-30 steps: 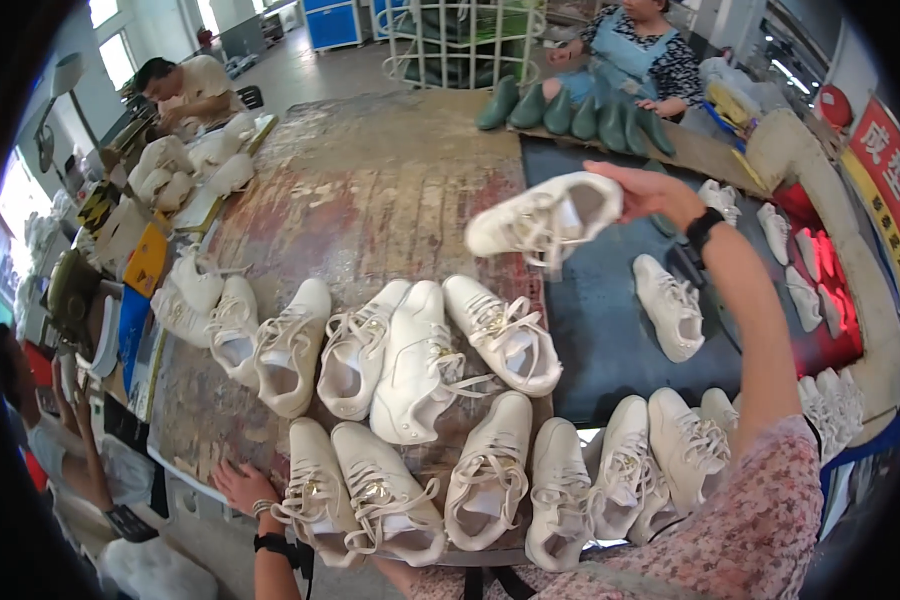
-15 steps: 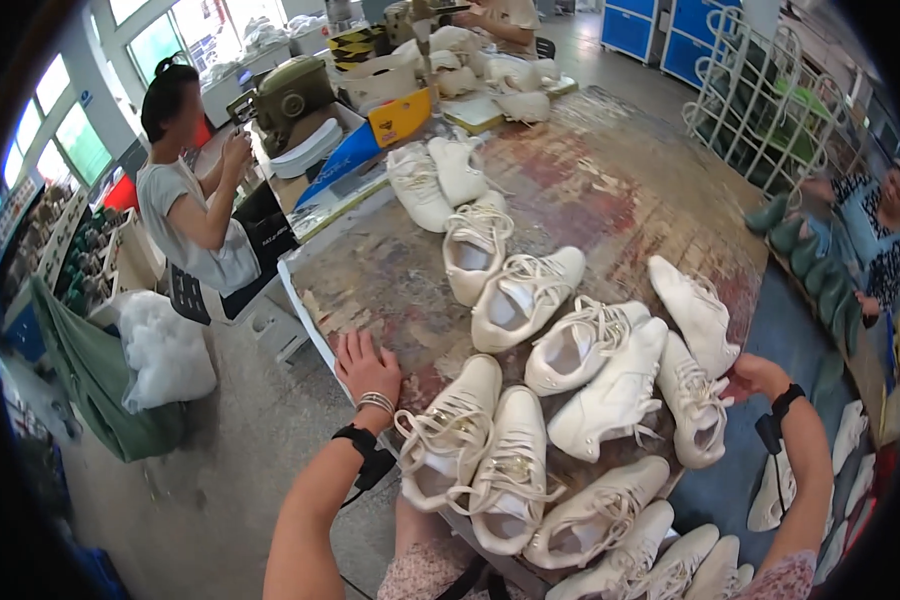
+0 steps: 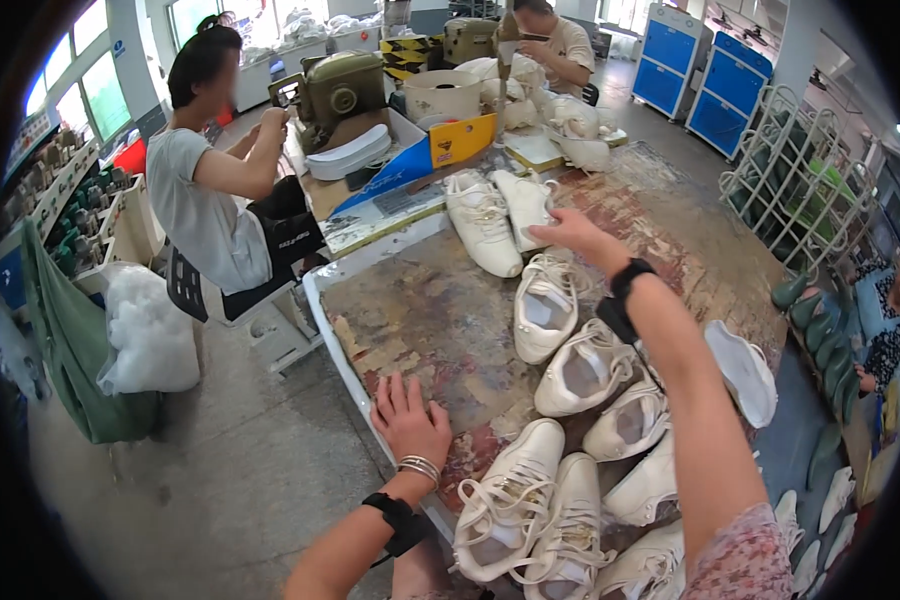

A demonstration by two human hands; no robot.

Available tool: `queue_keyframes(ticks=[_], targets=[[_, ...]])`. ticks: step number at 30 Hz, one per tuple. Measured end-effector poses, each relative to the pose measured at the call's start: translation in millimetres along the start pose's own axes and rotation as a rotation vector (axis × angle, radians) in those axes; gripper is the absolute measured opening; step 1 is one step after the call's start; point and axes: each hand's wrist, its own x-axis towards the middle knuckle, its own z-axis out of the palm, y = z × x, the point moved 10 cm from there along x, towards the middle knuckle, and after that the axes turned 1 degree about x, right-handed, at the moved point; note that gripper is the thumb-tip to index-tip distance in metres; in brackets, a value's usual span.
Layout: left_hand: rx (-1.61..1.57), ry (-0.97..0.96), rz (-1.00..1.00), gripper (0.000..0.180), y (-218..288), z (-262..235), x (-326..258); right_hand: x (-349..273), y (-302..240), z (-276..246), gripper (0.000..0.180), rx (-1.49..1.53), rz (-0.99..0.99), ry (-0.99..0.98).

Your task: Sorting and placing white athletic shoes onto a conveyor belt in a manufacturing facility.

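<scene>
White shoe (image 3: 522,205) at far end of worn, stained table (image 3: 410,320), just right of laced shoe (image 3: 483,225). Right hand (image 3: 575,233) at its near end; unclear whether it grips. Light hold seems best, keeping shoe clear of its neighbour. Left hand (image 3: 410,430) spread flat at table's left edge. Beyond: blue-yellow box (image 3: 390,180), seated person (image 3: 200,200) at left, blue cabinets (image 3: 732,88) far right.

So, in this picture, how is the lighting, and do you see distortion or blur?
Head view: the windows glare, nearly white in places; head view: the cabinets lean, and black rounds off the corners; head view: the near shoes look fairly sharp, without strong blur.
</scene>
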Motion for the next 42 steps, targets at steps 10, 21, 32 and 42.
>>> queue_keyframes(ticks=[10, 21, 32, 42], targets=[[-0.002, -0.004, 0.005, 0.043, -1, 6, 4, -112, -10, -127, 0.054, -0.304, 0.081, 0.33], [0.039, 0.006, 0.0, 0.044, -1, 8, 3, -274, -12, -69, 0.038, -0.563, 0.186, -0.787], [-0.061, -0.02, -0.01, 0.042, 0, 0, 0, 32, -36, 101, 0.11, -0.732, 0.217, 0.142], [-0.051, 0.006, 0.019, 0.041, 0, 7, 4, -72, -90, 64, 0.069, 0.001, 0.08, -0.432]])
